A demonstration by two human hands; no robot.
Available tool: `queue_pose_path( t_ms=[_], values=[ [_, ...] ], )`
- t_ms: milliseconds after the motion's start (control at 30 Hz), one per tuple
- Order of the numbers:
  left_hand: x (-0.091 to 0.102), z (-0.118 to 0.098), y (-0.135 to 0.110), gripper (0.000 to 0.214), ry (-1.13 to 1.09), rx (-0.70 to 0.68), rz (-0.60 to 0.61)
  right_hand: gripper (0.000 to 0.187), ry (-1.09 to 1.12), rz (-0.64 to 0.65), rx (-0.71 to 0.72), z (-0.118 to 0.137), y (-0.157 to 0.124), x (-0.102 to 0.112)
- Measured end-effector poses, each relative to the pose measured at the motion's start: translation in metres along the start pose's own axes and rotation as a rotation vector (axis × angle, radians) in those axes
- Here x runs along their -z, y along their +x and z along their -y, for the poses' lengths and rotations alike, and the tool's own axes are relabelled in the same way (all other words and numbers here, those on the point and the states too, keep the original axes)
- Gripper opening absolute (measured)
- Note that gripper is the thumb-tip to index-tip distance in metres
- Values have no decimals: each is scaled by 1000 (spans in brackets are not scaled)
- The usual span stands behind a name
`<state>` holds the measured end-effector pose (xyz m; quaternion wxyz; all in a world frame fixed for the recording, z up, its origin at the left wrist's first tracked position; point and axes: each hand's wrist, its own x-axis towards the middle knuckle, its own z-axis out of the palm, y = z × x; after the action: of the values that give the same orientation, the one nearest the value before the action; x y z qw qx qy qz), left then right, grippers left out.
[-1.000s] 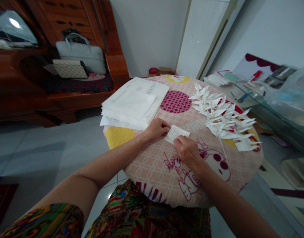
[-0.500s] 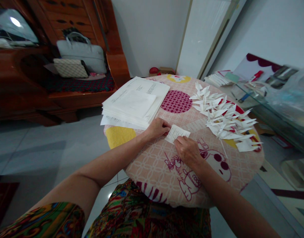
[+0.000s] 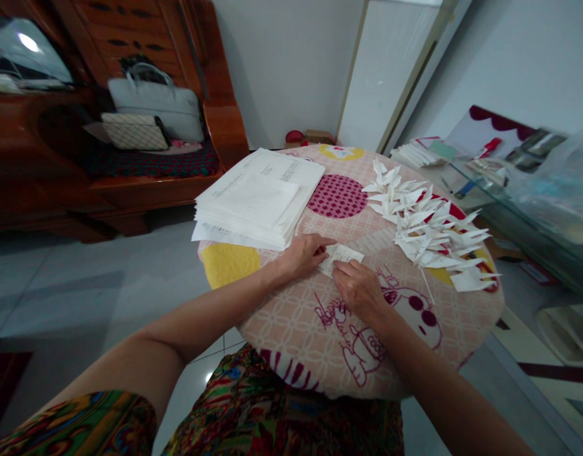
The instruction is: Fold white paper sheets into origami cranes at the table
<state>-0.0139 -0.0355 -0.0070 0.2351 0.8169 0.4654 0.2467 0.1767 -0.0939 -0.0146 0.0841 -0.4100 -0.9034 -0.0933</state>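
A small folded square of printed paper (image 3: pixel 347 253) lies on the round table in front of me, between both hands. My left hand (image 3: pixel 305 255) is at its left edge, the index finger stretched over the upper edge and the other fingers curled against the paper. From the lower right, my right hand (image 3: pixel 358 286) pinches the paper's lower edge, fingers closed. The thumb tips are mostly hidden. Right of the hands is a heap of folded white paper cranes (image 3: pixel 424 218) with pointed ends.
A thick stack of printed sheets (image 3: pixel 272 171) lies at the table's back left. The round table (image 3: pixel 291 342) has a pink patterned cloth. On the right stands a glass-edged shelf (image 3: pixel 510 209) with papers and a plastic bag. A wooden bench (image 3: pixel 177 190) holding bags is at left.
My left hand has shifted slightly onto the paper, its index finger now extended over the upper edge and covering more of it. My right hand has stayed nearly in place.
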Motion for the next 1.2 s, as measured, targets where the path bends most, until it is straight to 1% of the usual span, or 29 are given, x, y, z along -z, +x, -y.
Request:
queue_pose_path(
  t_ms=[100,233,400,533,633,833,967,1033,1067,1100,1167,1200],
  values=[
    [-1,2,-5,35,160,-155,68,26,8,-5,13,-2,0,0],
    [-1,2,-10,32,299,-240,113,27,23,-10,15,-2,0,0],
    [0,-4,-14,30,409,-217,127,28,26,-42,12,-1,-1,-2],
    [-3,-6,-17,30,508,-210,126,28,43,-44,0,-1,-2,-2],
    [-3,-7,-17,31,539,-207,137,27,55,-51,5,-2,-1,-3],
    [0,-9,-11,25,530,-178,141,27,36,-82,18,-2,-1,-3],
    [-1,-1,1,27,524,-137,97,26,27,-94,45,-3,-2,-3],
    [0,5,6,26,477,-136,67,24,23,-102,46,-3,-2,-3],
    [1,7,7,25,434,-154,45,23,22,-105,40,-2,-2,-3],
    [1,9,7,26,373,-192,-4,23,24,-109,32,-1,-2,-4],
    [1,12,6,28,234,-308,-74,24,40,-111,19,0,0,-4],
    [0,13,4,28,176,-373,-76,24,58,-107,13,1,0,-4]
  ],
)
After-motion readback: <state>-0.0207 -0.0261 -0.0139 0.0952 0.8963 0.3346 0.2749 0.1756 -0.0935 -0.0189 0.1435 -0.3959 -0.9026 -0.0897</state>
